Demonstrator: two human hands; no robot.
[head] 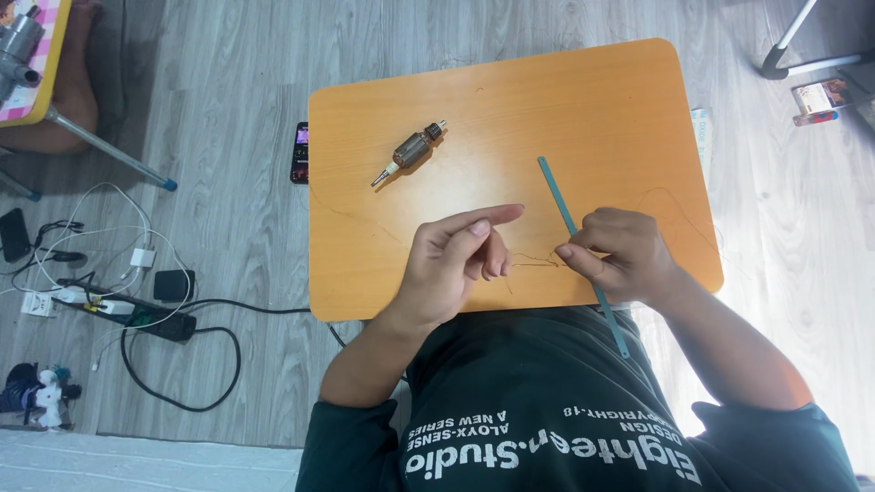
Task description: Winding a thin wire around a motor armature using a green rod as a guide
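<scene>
While both hands work over the near edge of the orange bench [583, 91], the step in hand looks like drawing out and untangling a fine strand of copper wire [533, 262], which runs between them at about the 6 o'clock part of the top. The left hand [451, 264] has its fingers mostly loose, forefinger stretched out and thumb up, with the lower fingertips curled toward the wire's end; whether they truly pinch it is hard to tell. The right hand [620, 255] is closed, its fingers pinching the other end of the wire while also lying over a slim teal strip [574, 228] that slants from the bench's middle down past its 5 o'clock edge. By my reading, the next move calls for a steady, gentle pull, since so thin a strand would kink or snap easily. Counted: one wire between the hands, one teal strip, one motor armature [410, 151] lying apart at 11 o'clock, and one phone [300, 152] on the floor just beside the bench's 9 o'clock edge.
</scene>
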